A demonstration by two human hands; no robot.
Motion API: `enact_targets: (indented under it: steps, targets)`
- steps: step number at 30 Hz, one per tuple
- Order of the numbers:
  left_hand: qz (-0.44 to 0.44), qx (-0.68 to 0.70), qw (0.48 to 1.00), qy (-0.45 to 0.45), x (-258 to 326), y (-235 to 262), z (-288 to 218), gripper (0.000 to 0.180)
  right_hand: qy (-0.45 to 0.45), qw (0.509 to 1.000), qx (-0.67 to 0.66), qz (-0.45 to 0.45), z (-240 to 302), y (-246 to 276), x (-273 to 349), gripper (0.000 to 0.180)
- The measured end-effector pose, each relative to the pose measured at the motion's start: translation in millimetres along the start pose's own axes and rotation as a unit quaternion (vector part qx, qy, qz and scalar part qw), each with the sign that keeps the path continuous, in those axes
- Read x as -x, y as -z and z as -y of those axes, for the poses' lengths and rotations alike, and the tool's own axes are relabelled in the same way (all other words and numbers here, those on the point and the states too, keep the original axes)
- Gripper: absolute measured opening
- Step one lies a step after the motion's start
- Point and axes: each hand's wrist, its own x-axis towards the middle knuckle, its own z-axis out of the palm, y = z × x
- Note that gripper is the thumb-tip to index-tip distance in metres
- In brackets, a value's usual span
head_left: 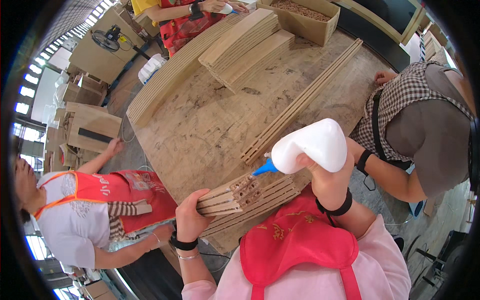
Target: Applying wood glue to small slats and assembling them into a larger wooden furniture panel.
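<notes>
My left hand (191,217) is closed round a bundle of wooden slats (220,201) at the near edge of the table, tilting it so its drilled ends face up and right. In my right hand (327,177) is a white squeeze bottle (316,142), held nearly on its side. Its blue nozzle (265,167) points down-left, with the tip at or just above the holes in the slat ends; contact is hard to judge. Beneath the bundle lie more grooved slats (255,207) along the table edge.
Long slats (305,100) run diagonally across the worktable (200,145). Curved boards (165,85) and stacked boards (245,37) fill the far side, beside a cardboard box (327,30) of small wooden pieces. People stand left (80,210), right (425,120) and at the far edge (185,25).
</notes>
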Motion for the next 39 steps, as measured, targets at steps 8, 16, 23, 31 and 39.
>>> enact_targets:
  steps: [8,16,23,31,39]
  targets:
    - [-0.001,-0.009,1.0,-0.006,-4,-6,6,0.056,0.02,1.0,0.015,0.01,-7,-2,-4,0.052]
    - [0.007,0.014,0.999,0.029,-5,-1,7,0.057,-0.059,0.989,-0.138,0.004,1,2,-11,0.05]
    - [0.005,0.018,1.0,0.022,1,-3,8,0.058,-0.077,0.979,-0.188,0.032,-3,-7,7,0.05]
    - [0.01,0.008,1.0,0.019,6,0,11,0.06,-0.061,0.984,-0.166,0.034,1,-9,13,0.05]
    - [0.013,0.0,1.0,0.012,4,2,11,0.061,0.006,0.998,-0.056,0.031,-19,-3,36,0.054]
